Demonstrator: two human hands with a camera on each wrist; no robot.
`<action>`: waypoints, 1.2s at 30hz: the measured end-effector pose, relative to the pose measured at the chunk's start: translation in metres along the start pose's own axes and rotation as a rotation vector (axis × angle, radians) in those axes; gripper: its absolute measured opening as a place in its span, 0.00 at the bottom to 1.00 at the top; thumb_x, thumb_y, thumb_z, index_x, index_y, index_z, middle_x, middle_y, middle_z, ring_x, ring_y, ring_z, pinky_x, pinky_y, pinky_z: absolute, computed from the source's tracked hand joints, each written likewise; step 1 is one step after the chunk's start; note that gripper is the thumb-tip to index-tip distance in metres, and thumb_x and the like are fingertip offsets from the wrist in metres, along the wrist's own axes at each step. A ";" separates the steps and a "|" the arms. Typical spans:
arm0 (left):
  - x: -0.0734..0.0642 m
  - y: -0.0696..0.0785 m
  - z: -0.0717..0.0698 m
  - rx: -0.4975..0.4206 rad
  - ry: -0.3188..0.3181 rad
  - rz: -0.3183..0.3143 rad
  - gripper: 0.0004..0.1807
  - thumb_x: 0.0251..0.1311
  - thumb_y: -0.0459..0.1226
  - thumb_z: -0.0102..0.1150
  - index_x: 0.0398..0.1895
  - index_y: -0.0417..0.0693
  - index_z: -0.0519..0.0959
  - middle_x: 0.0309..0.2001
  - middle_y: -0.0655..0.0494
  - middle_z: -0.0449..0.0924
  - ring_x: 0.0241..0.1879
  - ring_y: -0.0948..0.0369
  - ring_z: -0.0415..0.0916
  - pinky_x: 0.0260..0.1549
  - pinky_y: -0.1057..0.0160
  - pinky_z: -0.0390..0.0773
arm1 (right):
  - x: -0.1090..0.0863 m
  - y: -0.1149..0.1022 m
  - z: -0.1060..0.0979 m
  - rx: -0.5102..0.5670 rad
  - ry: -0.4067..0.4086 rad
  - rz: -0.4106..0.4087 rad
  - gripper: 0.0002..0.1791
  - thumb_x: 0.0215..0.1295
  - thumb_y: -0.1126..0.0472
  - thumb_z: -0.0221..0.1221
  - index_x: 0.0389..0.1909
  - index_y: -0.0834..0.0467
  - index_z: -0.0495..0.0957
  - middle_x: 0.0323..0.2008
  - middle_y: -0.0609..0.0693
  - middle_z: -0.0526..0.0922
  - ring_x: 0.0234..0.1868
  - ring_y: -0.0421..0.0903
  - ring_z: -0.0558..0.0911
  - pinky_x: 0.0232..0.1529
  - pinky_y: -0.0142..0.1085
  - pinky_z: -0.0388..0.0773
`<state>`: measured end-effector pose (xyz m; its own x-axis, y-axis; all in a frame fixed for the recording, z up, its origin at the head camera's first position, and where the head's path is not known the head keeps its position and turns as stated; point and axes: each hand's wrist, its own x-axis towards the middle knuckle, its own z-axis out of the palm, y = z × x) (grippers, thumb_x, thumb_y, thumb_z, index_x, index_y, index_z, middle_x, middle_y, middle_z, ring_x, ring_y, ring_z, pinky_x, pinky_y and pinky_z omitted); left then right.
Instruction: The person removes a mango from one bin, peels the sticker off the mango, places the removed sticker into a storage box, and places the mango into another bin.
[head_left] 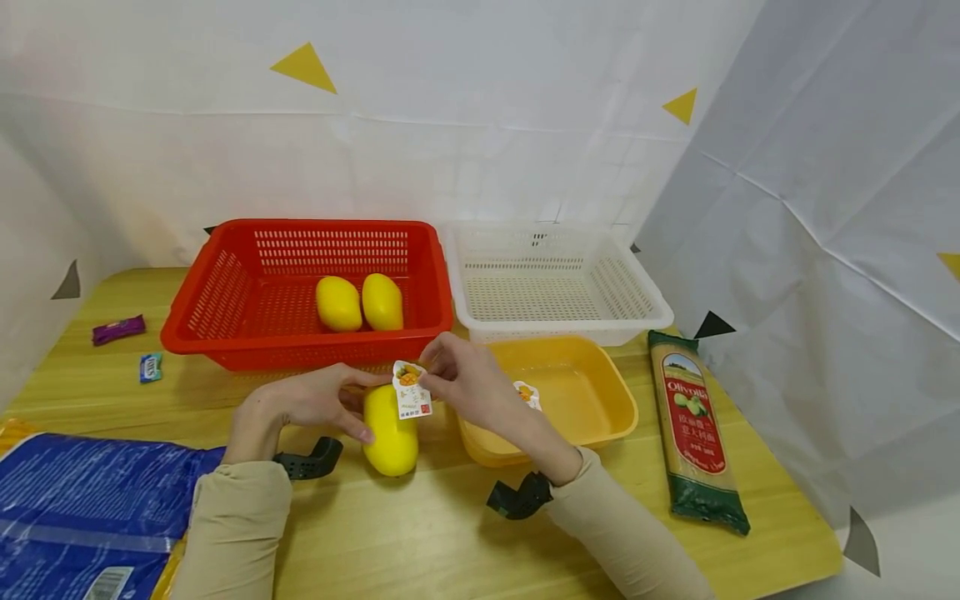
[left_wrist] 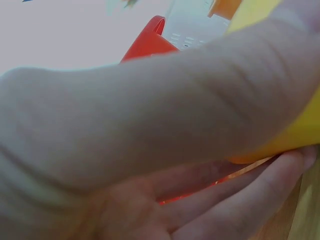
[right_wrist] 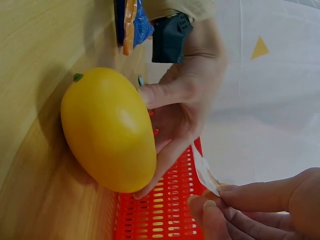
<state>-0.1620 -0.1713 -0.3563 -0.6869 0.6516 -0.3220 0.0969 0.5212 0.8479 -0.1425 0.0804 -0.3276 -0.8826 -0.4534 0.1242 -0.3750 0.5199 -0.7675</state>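
In the head view my left hand (head_left: 318, 398) grips a yellow mango (head_left: 390, 446) over the table, thumb on the near side. The right wrist view shows that mango (right_wrist: 107, 132) with a green stem end, its far side against the left fingers. My right hand (head_left: 476, 387) pinches a white label (head_left: 412, 402) printed with orange fruit, held at the mango's upper end. Whether the label touches the mango cannot be told. A second label (head_left: 528, 394) shows at the yellow basin (head_left: 600, 412), partly hidden by my right hand. Two more mangoes (head_left: 338, 305) lie in the red basket (head_left: 300, 343).
A white basket (head_left: 562, 327) stands right of the red one. At the right lies a spaghetti packet (head_left: 693, 425). A blue bag (head_left: 90, 508) covers the left front. Two small packets, one purple (head_left: 118, 330) and one teal (head_left: 150, 367), lie far left.
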 end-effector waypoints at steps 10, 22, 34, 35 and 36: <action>0.001 0.000 0.000 0.034 0.017 -0.035 0.45 0.53 0.41 0.75 0.75 0.47 0.65 0.64 0.45 0.75 0.58 0.50 0.76 0.58 0.49 0.78 | 0.001 0.003 -0.014 -0.039 -0.054 -0.104 0.03 0.65 0.69 0.63 0.36 0.61 0.78 0.31 0.52 0.83 0.30 0.46 0.83 0.32 0.27 0.81; 0.001 -0.001 0.001 0.027 0.013 -0.030 0.46 0.52 0.40 0.76 0.74 0.46 0.65 0.63 0.44 0.75 0.57 0.49 0.77 0.56 0.51 0.80 | 0.006 0.000 -0.044 -0.186 -0.121 -0.100 0.02 0.61 0.68 0.67 0.34 0.59 0.85 0.27 0.47 0.85 0.26 0.38 0.81 0.30 0.29 0.80; -0.001 0.000 0.001 0.029 0.021 -0.042 0.46 0.52 0.40 0.75 0.75 0.46 0.64 0.64 0.44 0.74 0.59 0.48 0.75 0.57 0.49 0.79 | 0.009 0.020 -0.082 -0.244 -0.224 -0.044 0.05 0.57 0.69 0.70 0.34 0.61 0.86 0.25 0.48 0.86 0.26 0.40 0.81 0.31 0.32 0.80; -0.001 0.000 0.001 0.030 0.022 -0.045 0.46 0.52 0.40 0.75 0.75 0.46 0.64 0.64 0.45 0.74 0.59 0.48 0.75 0.57 0.49 0.78 | 0.009 0.023 -0.085 -0.248 -0.238 -0.035 0.05 0.56 0.69 0.70 0.34 0.61 0.86 0.25 0.48 0.85 0.26 0.40 0.81 0.31 0.33 0.80; -0.001 0.001 0.001 0.030 0.022 -0.046 0.46 0.52 0.40 0.75 0.75 0.47 0.64 0.64 0.45 0.74 0.59 0.48 0.75 0.58 0.49 0.78 | 0.009 0.026 -0.088 -0.255 -0.249 -0.027 0.05 0.56 0.69 0.70 0.34 0.61 0.86 0.25 0.47 0.85 0.26 0.41 0.81 0.31 0.33 0.80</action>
<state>-0.1605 -0.1706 -0.3561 -0.7070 0.6143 -0.3505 0.0863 0.5668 0.8193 -0.1845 0.1535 -0.2910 -0.7871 -0.6156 -0.0393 -0.4836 0.6553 -0.5803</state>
